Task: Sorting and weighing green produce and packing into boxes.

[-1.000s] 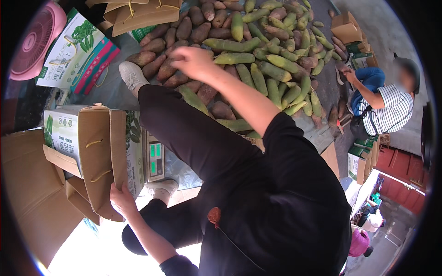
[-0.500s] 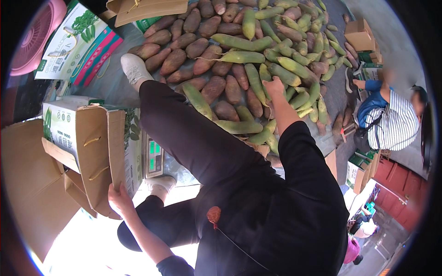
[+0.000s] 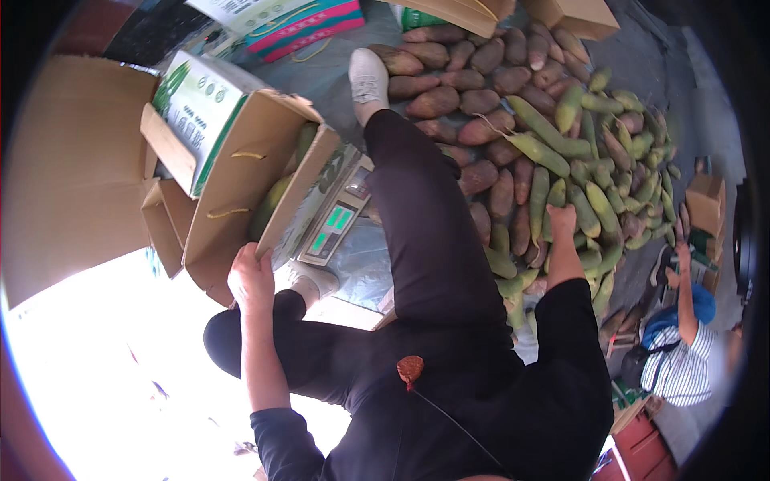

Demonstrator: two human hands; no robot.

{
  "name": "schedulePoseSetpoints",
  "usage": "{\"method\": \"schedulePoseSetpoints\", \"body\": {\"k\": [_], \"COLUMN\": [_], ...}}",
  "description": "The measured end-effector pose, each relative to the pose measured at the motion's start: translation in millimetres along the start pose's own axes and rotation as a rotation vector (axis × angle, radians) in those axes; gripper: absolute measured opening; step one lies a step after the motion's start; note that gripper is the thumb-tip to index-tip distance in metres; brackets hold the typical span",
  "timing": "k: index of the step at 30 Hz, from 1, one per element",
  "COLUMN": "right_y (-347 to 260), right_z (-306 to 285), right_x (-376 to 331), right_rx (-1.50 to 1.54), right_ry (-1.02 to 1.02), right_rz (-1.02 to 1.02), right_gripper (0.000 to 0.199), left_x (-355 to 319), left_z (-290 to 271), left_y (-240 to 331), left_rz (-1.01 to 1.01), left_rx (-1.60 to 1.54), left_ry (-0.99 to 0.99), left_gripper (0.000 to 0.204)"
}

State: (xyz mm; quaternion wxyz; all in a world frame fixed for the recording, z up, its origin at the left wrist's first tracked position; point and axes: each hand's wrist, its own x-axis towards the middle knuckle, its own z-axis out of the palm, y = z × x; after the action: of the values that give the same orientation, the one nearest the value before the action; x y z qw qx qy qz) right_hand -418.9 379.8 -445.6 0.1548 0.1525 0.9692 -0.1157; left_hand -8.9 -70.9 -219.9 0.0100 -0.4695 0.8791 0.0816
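My left hand pinches the lower edge of an open cardboard box's flap. The box has rope handles and a green-and-white printed side, and leans open with green radishes partly showing inside. On the right, my right hand reaches into the pile, its fingers closed around the near end of a long green radish; the fingertips are partly hidden. Around it lie more green radishes and, toward the left, several reddish-brown root vegetables.
A digital scale with green displays stands beside the box. My shoe rests at the pile's left edge. Printed bags and cardboard boxes lie behind. Another person in a striped shirt works at the far right.
My view has turned, so the pile sits farther right and the box's inside now shows. My left hand stays on the flap. My right hand remains among the green radishes.
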Motion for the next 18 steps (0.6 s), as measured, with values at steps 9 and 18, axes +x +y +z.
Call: {"method": "schedulePoseSetpoints", "body": {"k": [9,18], "right_y": [20,-151], "right_z": [4,-75], "right_x": [-20,-95], "right_rx": [0.671,0.435], "right_ry": [-0.319,-0.260], "right_rz": [-0.100,-0.849], "right_gripper": [0.049,0.061], "left_x": [1,2], "left_z": [-3,-6], "left_y": [3,3], "left_rz": [0.056,0.055], "left_rx": [-0.038,-0.021], "left_ry": [0.009,-0.047], "left_gripper": [0.012,0.014]}}
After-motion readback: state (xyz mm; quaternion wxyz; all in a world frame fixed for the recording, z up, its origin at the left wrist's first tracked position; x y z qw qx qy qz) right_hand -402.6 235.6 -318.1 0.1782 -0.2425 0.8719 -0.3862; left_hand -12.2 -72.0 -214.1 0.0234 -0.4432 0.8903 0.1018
